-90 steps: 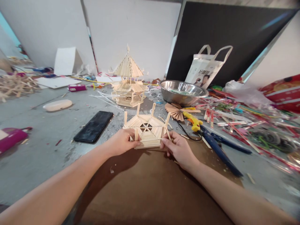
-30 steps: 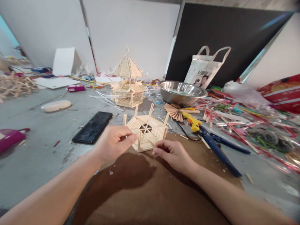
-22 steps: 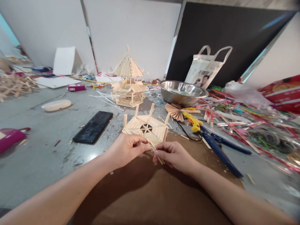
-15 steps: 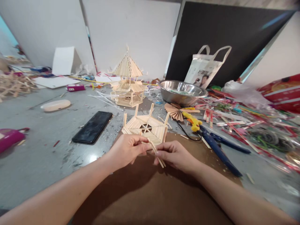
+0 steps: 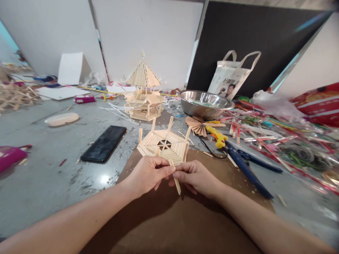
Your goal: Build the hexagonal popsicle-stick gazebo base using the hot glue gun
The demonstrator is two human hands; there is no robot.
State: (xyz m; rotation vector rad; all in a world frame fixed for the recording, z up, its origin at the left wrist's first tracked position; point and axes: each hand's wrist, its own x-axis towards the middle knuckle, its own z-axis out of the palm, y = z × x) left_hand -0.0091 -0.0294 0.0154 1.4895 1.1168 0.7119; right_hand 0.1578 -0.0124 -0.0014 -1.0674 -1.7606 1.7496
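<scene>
Between my hands is a short bundle of thin wooden sticks, slanting down toward me. My left hand is closed, its thumb and fingers pinching the bundle near the upper part. From the other side my right hand grips the same sticks, fingertips nearly meeting the left ones. Just beyond lies a many-sided frame of wooden sticks with a spoked opening in its middle and several short posts standing up at its corners. Its near edge is partly hidden behind my hands.
Brown board lies under the work. A black phone is at left; a yellow glue gun and blue-handled pliers are at right. Behind stand a stick pagoda and a metal bowl. Wrappers and scraps litter the right.
The stick bundle has tilted more upright and come slightly nearer to me. Both hands have moved a little down, and my left fingertips have shifted closer to my right ones.
</scene>
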